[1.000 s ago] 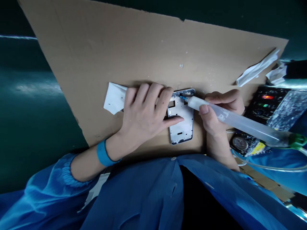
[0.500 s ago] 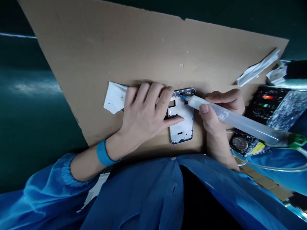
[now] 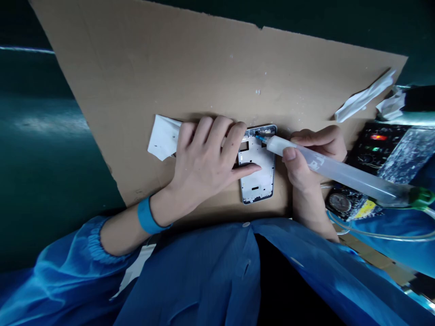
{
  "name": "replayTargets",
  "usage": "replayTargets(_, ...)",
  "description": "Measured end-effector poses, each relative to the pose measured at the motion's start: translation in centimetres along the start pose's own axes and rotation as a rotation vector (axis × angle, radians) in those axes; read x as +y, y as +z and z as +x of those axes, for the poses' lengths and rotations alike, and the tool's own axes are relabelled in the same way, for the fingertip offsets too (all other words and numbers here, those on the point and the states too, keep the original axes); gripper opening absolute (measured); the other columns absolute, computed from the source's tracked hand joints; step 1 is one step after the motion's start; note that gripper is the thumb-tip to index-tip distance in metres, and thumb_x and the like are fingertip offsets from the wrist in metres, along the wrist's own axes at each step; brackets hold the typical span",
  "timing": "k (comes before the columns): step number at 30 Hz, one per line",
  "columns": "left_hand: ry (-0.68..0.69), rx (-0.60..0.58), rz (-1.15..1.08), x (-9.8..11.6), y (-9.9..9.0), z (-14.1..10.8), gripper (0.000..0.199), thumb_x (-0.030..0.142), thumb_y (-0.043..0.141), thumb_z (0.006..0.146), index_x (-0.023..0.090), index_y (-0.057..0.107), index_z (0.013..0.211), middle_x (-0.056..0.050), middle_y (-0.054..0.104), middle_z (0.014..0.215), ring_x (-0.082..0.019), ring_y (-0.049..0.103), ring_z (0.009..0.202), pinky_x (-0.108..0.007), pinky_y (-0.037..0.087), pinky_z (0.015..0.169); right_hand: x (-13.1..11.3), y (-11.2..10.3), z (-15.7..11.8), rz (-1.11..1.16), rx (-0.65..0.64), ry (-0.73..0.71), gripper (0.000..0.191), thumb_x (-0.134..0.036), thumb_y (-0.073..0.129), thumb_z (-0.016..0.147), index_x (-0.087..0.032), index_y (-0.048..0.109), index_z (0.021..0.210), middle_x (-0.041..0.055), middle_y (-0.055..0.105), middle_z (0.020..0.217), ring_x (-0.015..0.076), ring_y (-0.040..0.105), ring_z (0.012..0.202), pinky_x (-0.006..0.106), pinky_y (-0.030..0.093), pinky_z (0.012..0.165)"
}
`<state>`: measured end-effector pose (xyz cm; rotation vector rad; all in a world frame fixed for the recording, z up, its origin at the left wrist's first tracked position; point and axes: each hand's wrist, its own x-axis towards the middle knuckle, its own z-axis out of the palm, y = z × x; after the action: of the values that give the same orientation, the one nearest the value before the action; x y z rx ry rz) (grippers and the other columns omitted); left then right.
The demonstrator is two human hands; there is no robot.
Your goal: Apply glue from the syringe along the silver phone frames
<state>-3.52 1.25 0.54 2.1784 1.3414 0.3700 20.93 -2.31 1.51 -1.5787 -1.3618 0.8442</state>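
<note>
A phone frame (image 3: 257, 174) with a pale metal inner plate and dark edges lies on the brown cardboard. Its left edge is in the grip of my left hand (image 3: 207, 158), with the thumb over the plate and the index finger by the top corner. Under that hand sticks out a folded white wipe (image 3: 163, 138). My right hand (image 3: 306, 158) is closed around a translucent glue dispensing syringe (image 3: 335, 171), held at a slant. The syringe's blue needle tip (image 3: 260, 137) is at the top part of the frame; whether it touches cannot be made out.
The cardboard sheet (image 3: 136, 68) covers the dark green table (image 3: 30, 158). At right stands a black, white-smeared dispenser box (image 3: 370, 158) with lights and a gauge. A clear hose (image 3: 384, 236) runs from the syringe's green cap. A white strip (image 3: 365, 96) lies at upper right.
</note>
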Motion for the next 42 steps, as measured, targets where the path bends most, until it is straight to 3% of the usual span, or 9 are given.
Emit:
replayTargets(6,0.01,-0.008,0.023,0.0,-0.2,-0.1,0.076,0.084,0.07,0.106,0.022,0.066,0.149,-0.019,0.073,0.137,-0.047,0.071,0.127,-0.063,0.049,0.113,0.2,0.2,0.4,0.01,0.007,-0.053,0.034,-0.053,0.097,0.097,-0.034,0.069,0.103,-0.0033,0.073,0.087,0.0192,0.065,0.068,0.037,0.05,0.058)
replayTargets(11,0.0,-0.002,0.009,0.0,-0.1,0.0,0.075,0.084,0.071,0.106,0.023,0.067,0.149,-0.019,0.073,0.138,-0.048,0.069,0.131,-0.064,0.048,0.115,0.9,0.8,1.4,0.082,0.033,-0.207,0.03,-0.049,0.098,0.094,-0.034,0.073,0.099,-0.0051,0.067,0.076,0.0164,0.052,0.055,0.036,0.038,0.048)
replayTargets(15,0.009,0.017,-0.001,0.0,0.2,0.0,0.075,0.081,0.076,0.104,0.022,0.068,0.15,-0.019,0.071,0.14,-0.05,0.067,0.136,-0.064,0.047,0.116,1.7,0.8,2.0,0.151,0.057,-0.207,0.034,-0.05,0.099,0.093,-0.033,0.07,0.097,-0.006,0.065,0.076,0.0142,0.05,0.052,0.034,0.037,0.046)
replayTargets(20,0.052,0.096,0.077,-0.3,0.6,0.0,0.078,0.081,0.081,0.1,0.021,0.07,0.148,-0.019,0.075,0.136,-0.045,0.07,0.128,-0.058,0.048,0.113,4.1,0.8,2.4,0.246,0.086,-0.251,0.044,-0.065,0.091,0.095,-0.032,0.062,0.092,-0.0093,0.054,0.071,0.012,0.044,0.049,0.029,0.037,0.047)
replayTargets(25,0.079,0.113,0.189,-0.1,0.2,0.5,0.081,0.081,0.082,0.1,0.019,0.071,0.151,-0.02,0.08,0.136,-0.042,0.071,0.123,-0.055,0.049,0.107,5.6,0.5,3.1,0.459,0.098,-0.272,0.038,-0.059,0.085,0.1,-0.033,0.058,0.093,-0.0125,0.037,0.061,0.0132,0.032,0.043,0.029,0.036,0.047)
replayTargets(32,0.142,0.124,0.35,2.1,-1.2,-0.6,0.065,0.063,0.07,0.115,0.016,0.068,0.16,-0.023,0.077,0.15,-0.041,0.072,0.129,-0.056,0.05,0.116,2.5,-2.0,2.6,0.614,0.151,-0.354,0.035,-0.048,0.08,0.103,-0.031,0.053,0.089,-0.0142,0.037,0.059,0.0116,0.027,0.042,0.027,0.035,0.048)
replayTargets(36,0.211,0.027,0.438,4.4,-0.6,-2.9,0.058,0.056,0.069,0.116,0.016,0.072,0.157,-0.023,0.075,0.156,-0.041,0.072,0.13,-0.054,0.056,0.11,-0.2,-3.5,1.0,0.738,0.219,-0.289,0.039,-0.048,0.084,0.099,-0.03,0.053,0.086,-0.0136,0.041,0.055,0.0113,0.032,0.042,0.026,0.032,0.045)
replayTargets(38,0.174,-0.037,0.478,5.5,0.0,-4.2,0.071,0.065,0.076,0.111,0.016,0.07,0.161,-0.023,0.074,0.155,-0.041,0.072,0.131,-0.051,0.058,0.106,-1.3,-4.3,0.2,0.794,0.254,-0.229,0.043,-0.05,0.088,0.096,-0.03,0.052,0.083,-0.0122,0.045,0.055,0.0104,0.034,0.043,0.026,0.034,0.046)
replayTargets(42,0.014,-0.137,0.551,6.7,0.8,-6.1,0.106,0.084,0.084,0.097,0.012,0.059,0.172,-0.022,0.08,0.133,-0.041,0.077,0.12,-0.048,0.059,0.099,-2.4,-5.7,-0.9,0.849,0.291,-0.2,0.051,-0.055,0.093,0.089,-0.029,0.05,0.079,-0.0111,0.045,0.055,0.0091,0.035,0.042,0.026,0.034,0.046)
